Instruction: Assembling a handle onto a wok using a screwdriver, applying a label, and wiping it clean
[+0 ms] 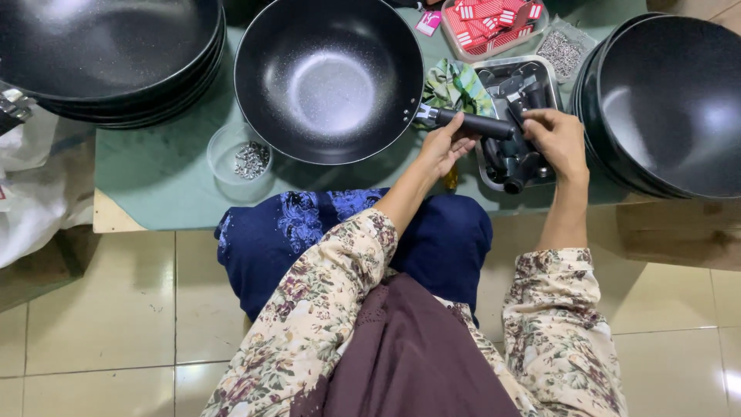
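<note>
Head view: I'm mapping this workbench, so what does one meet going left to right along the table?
Stack of black pans → small clear dish of screws → single black pan → left hand on its handle → right hand → second pan stack.

A single camera, worn on the person's head, looks almost straight down from close above the lap. The low table with the green top [154, 177] fills the upper part of the frame and serves as landmark: the person's knees and floral sleeves lie just below its near edge, cream floor tiles [100, 324] beneath. Its far edge runs out of frame at the top.
</note>
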